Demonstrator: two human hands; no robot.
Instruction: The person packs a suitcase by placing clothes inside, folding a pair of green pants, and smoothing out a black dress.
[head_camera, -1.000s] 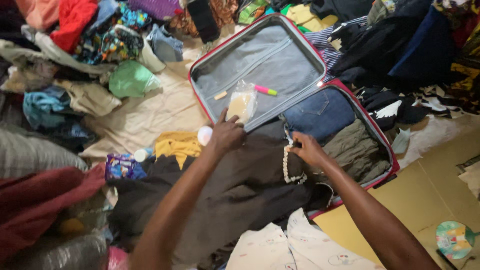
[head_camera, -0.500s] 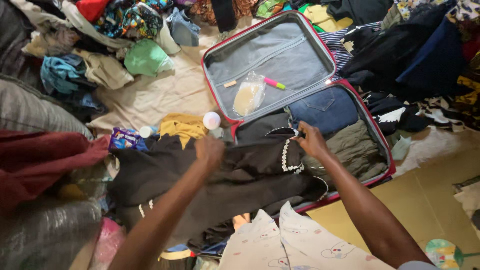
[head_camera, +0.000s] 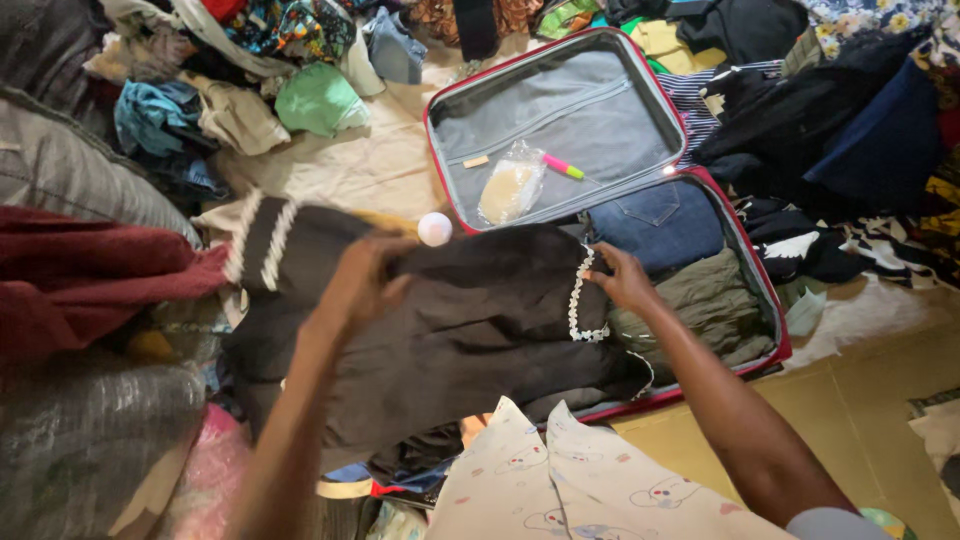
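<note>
Sleeve of dark garment (head_camera: 470, 320) now folded inward by left hand (head_camera: 362, 282).

- I'm seeing matt, soft woven cloth on the dark garment (head_camera: 470, 320), edged with white lace trim (head_camera: 577, 300).
- The suitcase lid (head_camera: 560, 110) is showing smooth grey fabric lining.
- The clear plastic bag (head_camera: 512, 185) is looking glossy and crinkled.

Bare forearms, grey sleeve edge rt arm
</note>
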